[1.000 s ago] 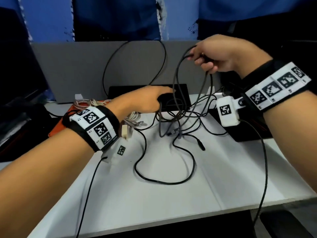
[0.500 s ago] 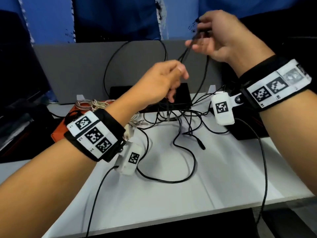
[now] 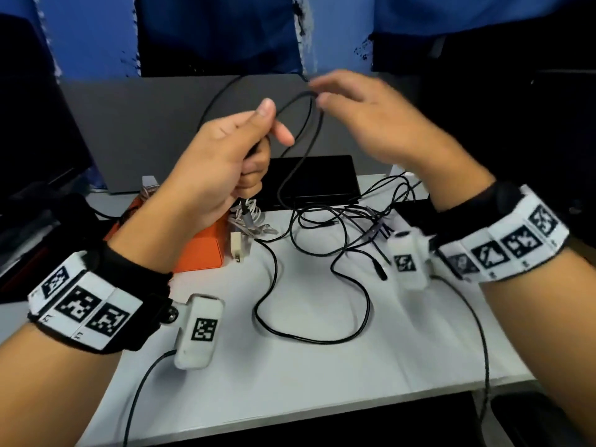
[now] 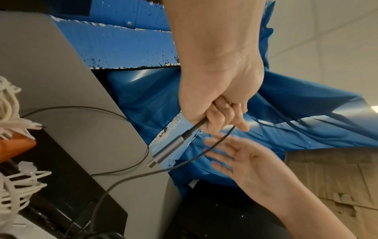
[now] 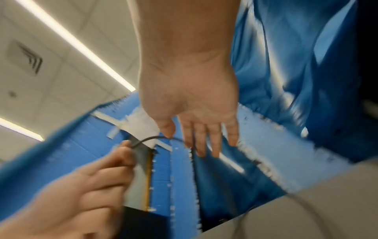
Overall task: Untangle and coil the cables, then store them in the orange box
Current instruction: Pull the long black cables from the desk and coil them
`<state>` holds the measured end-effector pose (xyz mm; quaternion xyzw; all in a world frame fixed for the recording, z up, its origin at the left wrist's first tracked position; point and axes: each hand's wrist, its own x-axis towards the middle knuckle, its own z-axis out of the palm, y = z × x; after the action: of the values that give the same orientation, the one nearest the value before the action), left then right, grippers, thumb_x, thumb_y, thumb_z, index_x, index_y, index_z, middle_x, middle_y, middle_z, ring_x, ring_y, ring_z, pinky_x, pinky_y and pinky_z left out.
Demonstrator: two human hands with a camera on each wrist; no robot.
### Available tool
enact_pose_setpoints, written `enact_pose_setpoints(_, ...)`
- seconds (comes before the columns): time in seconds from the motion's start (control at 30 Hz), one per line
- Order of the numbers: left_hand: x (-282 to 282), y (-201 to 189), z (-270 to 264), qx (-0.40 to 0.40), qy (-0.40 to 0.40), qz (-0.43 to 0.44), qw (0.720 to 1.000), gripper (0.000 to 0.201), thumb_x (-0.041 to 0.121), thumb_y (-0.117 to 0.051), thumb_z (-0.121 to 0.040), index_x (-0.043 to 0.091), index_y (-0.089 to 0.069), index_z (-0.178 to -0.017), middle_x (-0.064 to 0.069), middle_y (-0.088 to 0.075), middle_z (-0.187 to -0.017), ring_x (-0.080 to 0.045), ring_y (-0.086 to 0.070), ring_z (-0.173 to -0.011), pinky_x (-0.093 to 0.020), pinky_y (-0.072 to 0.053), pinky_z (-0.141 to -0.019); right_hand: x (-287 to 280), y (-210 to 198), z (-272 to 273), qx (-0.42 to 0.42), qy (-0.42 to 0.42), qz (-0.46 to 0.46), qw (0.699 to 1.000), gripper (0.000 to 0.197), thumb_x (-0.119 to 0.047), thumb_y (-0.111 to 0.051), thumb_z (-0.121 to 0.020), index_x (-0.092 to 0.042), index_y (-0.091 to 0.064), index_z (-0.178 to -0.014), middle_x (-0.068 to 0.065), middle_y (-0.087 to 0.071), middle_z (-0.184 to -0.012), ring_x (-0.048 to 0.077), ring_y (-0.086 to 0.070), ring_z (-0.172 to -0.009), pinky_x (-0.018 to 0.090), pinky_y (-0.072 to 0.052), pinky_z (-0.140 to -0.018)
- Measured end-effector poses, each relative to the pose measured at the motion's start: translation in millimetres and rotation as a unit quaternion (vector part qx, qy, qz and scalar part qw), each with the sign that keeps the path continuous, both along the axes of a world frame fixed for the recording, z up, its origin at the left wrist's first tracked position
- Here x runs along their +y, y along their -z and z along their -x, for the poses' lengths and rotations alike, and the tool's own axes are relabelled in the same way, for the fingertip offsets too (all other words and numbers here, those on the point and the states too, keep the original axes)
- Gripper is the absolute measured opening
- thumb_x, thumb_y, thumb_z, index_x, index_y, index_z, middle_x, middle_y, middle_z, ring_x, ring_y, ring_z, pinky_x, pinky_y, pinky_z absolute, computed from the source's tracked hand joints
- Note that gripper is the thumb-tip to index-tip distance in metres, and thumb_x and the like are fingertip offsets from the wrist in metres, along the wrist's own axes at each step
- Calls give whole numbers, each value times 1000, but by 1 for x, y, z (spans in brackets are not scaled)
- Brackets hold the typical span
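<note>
on white table (image 3: 290,382): tangled cables (image 3: 338,221), orange box (image 3: 206,253)

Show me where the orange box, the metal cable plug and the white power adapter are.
orange box (image 3: 206,250): head view, front wall.
metal cable plug (image 4: 167,149): left wrist view, grey barrel.
white power adapter (image 3: 237,246): head view, its body.

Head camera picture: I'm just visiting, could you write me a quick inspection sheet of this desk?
Surface: white table, bare near the front edge.
Job's things: orange box at left rear; black cables tangled mid-table.
Clutter: white plug beside the box; white cable bundle.
Grippers: left hand grips a dark cable near its grey connector; right hand open, fingers straight, blurred.
Cables: one loop lifted between the hands.
Surroundings: grey panel, blue sheeting.
</note>
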<state>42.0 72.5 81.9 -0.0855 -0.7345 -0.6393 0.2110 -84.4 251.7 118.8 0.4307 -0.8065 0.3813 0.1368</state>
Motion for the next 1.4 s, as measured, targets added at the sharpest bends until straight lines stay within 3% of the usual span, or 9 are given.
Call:
enact_pose_setpoints(0.17,0,12,-21,-16,-8,-62,998,42,47,-46,-105,20,-51,-73,4,-29,-55,-10,-18,-43,-23,-16,-41,-24,35,-53,46,-140,69,987,25,-26,-49,-108,-13,-70,-111,-20,-64,-78,-2,-62,-76,25,-48,-74)
enact_pose_setpoints(0.3,-16,30,-44,-65,2,-131,989,41,45,-46,-104,21,-44,-71,5,-24,-57,-8,-18,-41,-21,-16,-39,-19,50,-43,49,-45,92,993,23,-32,-53,-106,-23,-73,-99,-25,-71,-85,-3,-65,-84,25,-51,-81)
enact_pose_setpoints(0.43,-21,36,-55,-77,-12,-147,986,35,39,-44,-105,20,-50,-77,6,-23,-59,-7,-15,-43,-21,-10,-41,-7,70,-40,11,-9,36,999,20,-31,-55,-106,-25,-73,-102,-30,-56,-61,1,-50,-59,13,-31,-57)
enact_pose_setpoints(0.67,3,35,-65,-41,41,-113,992,26,22,-36,-108,10,-57,-100,-2,-43,-61,-15,-37,-43,-25,-35,-45,-5,78,-50,42,-34,60,997,25,-29,-53,-107,-26,-70,-125,-23,-72,-102,-5,-65,-96,23,-50,-83)
enact_pose_setpoints(0.83,6,23,-69,75,61,-290,952,32,27,-31,-111,13,-60,-112,11,-66,-72,-3,-67,-66,-18,-54,-61,-13,82,-78,15,-80,-96,992,42,-41,-44,-110,-40,-48,-152,-22,-67,-130,-11,-62,-112,17,-48,-100)
enact_pose_setpoints(0.97,-8,30,-62,145,-33,-128,981,40,20,-28,-112,-1,-40,-144,2,-76,-99,-20,-74,-101,-33,-58,-87,-15,82,-107,26,-179,-259,949,34,-39,-43,-110,-33,-58,-139,-40,-58,-72,-15,-53,-73,26,-38,-70)
enact_pose_setpoints(1.1,-20,41,-60,88,-139,179,970,41,20,-36,-112,9,-40,-151,-2,-77,-99,-24,-77,-81,-41,-62,-79,0,64,-114,12,-230,-293,928,29,-33,-52,-107,-21,-68,-129,-30,-64,-78,-11,-56,-80,13,-43,-75)
enact_pose_setpoints(1.23,-34,32,-72,-37,43,265,963,31,21,-40,-109,9,-65,-123,-4,-77,-91,-23,-69,-61,-35,-55,-67,16,49,-99,-2,-183,-124,975,19,-28,-59,-104,-25,-74,-116,-13,-73,-86,7,-66,-82,31,-52,-77)
enact_pose_setpoints(1.4,-31,41,-71,-91,226,32,969,39,18,-42,-100,0,-67,-124,-2,-53,-59,-21,-28,-45,-58,-28,-57,3,63,-94,-12,-145,12,989,23,-27,-57,-106,-23,-72,-123,-23,-71,-95,-5,-66,-95,13,-47,-83)
